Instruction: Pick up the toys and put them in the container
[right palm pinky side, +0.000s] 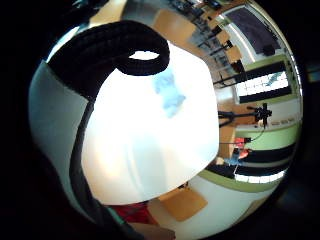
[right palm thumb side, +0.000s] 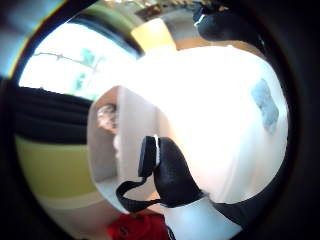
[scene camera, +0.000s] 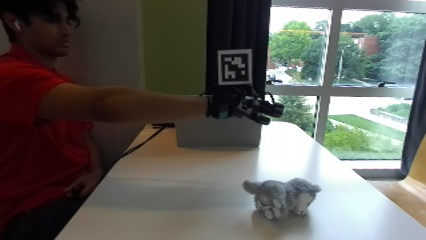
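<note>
While the gloved right hand hovers empty, fingers extended, over the white container apparently after a drop, one grey plush toy remains nearer on the table.

A grey toy of fluffy plush cloth is seen on a smooth, matt white table. A matt black fabric glove is worn on the right hand. The container is smooth and matt.

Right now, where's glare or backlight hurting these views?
Outside view: bright window backlights the gloved right hand; the grey plush toy stays readable. Both palm views: the white table is blown out, washing the toy into a pale smudge.
</note>
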